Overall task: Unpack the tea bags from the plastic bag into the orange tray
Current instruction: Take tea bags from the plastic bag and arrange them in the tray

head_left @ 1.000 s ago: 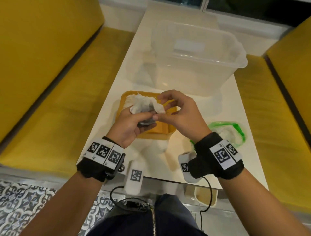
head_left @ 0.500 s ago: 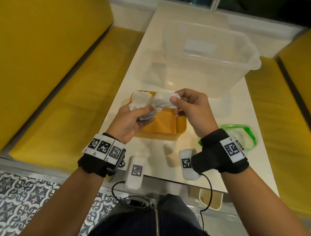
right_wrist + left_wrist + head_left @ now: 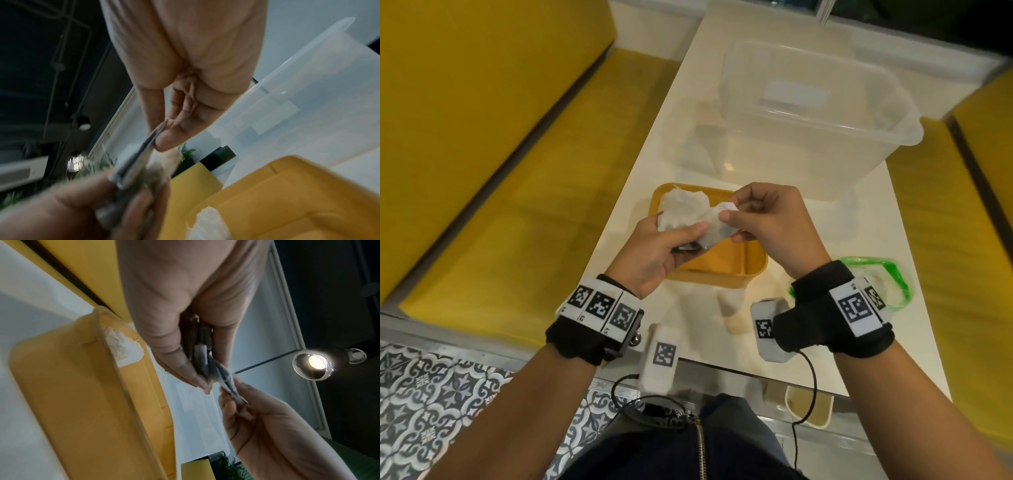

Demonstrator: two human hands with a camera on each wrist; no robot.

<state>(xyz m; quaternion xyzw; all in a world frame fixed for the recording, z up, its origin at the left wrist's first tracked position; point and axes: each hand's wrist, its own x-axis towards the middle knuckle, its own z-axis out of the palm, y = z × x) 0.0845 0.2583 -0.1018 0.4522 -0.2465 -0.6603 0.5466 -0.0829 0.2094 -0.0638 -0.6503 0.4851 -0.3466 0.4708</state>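
Both hands hover over the orange tray (image 3: 726, 262), which lies on the white table. My left hand (image 3: 654, 246) grips a stack of white tea bags (image 3: 681, 219) between thumb and fingers; the stack shows edge-on as tea bags (image 3: 202, 352) in the left wrist view. My right hand (image 3: 767, 222) pinches the end of one white tea bag (image 3: 720, 222) that still overlaps the stack, seen edge-on as the tea bag (image 3: 148, 142). A white tea bag (image 3: 125, 350) lies in the tray's far-left corner. The clear plastic bag with a green zip (image 3: 883, 281) lies right of the tray, behind my right wrist.
A large clear plastic tub (image 3: 815, 120) stands on the table just beyond the tray. Yellow bench seats (image 3: 524, 192) run along both sides of the table. The table's near edge (image 3: 722, 366) is close to my body.
My right hand went from close against the stack to pinching one tea bag's end and drawing it rightward. My left hand keeps its hold. The head view shifted slightly.
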